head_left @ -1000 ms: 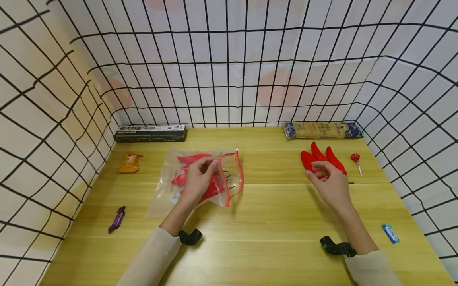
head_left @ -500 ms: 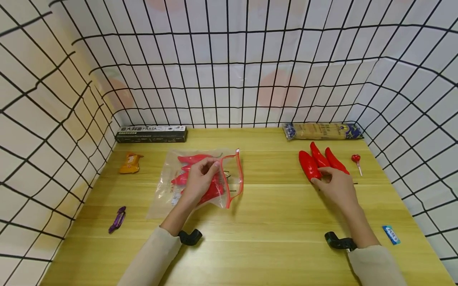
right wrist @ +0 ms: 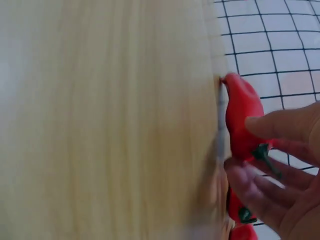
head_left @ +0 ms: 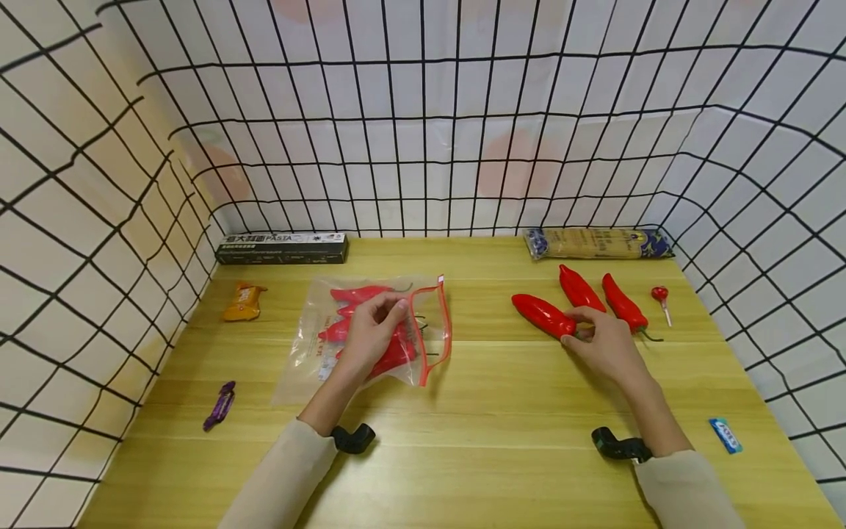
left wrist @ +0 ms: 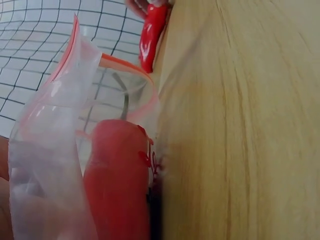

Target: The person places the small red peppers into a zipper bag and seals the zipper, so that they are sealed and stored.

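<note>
A clear zip bag (head_left: 300, 364) lies on the left of the table, its red-edged mouth facing right and standing apart. Several red chili peppers (head_left: 335, 332) are inside, stems toward the mouth. My left hand (head_left: 370, 330) pinches the bag's upper film near that mouth; in the left wrist view the film hides much of the fingers. Over at the right, my right hand (head_left: 609, 344) holds another red chili pepper (head_left: 540, 314) by its stem end, thumb and fingers around it, tip pointing left. Two more chili peppers, one (head_left: 579, 285) partly behind the hand and one (head_left: 621, 303) beside it, lie there.
A black pasta box (head_left: 280, 249) and a noodle packet (head_left: 598, 243) lie along the back, before the black wire grid (head_left: 423, 116). Orange (head_left: 243, 302) and purple (head_left: 219, 406) wrapped candies are at left. A lollipop (head_left: 660, 295) and a small blue packet (head_left: 725, 435) are at right.
My right hand took hold of the leftmost chili pepper and shifted it left, turning its tip leftward. The middle chili pepper moved slightly left. The left hand keeps its pinch on the bag.
</note>
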### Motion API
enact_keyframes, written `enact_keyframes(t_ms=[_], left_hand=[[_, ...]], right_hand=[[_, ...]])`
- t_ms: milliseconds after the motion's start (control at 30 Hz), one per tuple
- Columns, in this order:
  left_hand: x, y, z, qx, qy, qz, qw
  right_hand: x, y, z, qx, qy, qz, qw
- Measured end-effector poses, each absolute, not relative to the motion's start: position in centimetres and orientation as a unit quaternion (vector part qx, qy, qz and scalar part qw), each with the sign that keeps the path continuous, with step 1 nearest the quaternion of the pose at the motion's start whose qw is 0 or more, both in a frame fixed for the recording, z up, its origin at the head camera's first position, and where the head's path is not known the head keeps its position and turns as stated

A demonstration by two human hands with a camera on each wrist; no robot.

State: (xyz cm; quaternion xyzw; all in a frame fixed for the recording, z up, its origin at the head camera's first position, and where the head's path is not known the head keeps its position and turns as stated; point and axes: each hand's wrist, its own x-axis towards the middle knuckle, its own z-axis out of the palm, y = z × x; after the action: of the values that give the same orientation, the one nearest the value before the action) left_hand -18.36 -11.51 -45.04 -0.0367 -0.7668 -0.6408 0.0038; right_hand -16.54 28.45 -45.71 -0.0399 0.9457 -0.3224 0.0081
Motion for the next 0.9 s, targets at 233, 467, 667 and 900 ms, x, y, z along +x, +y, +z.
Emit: enact_keyframes(t_ms=[233, 467, 667, 900], left_hand=[[-18.3, -11.5, -44.7, -0.063, -0.791, -0.606, 0.061], [-18.0, -11.3, -44.0, -0.085, -0.808, -0.574, 0.098], [-17.1, -11.0, -42.4, -0.077, -0.817, -0.561, 0.104], [-15.9, -10.5, -40.2, -0.08, -0.807, -0.575, 0.105]], right_hand=[[-15.9, 26.1, -44.5, -0.085, 0.914, -0.396, 0.015], [-16.4, 19.9, -43.7, -0.13, 0.862, -0.485, 0.071], [-18.1, 15.3, -43.9, -0.181, 0.845, -0.491, 0.106], [-19.5, 12.6, -44.8, -0.191, 0.803, -0.547, 0.14]])
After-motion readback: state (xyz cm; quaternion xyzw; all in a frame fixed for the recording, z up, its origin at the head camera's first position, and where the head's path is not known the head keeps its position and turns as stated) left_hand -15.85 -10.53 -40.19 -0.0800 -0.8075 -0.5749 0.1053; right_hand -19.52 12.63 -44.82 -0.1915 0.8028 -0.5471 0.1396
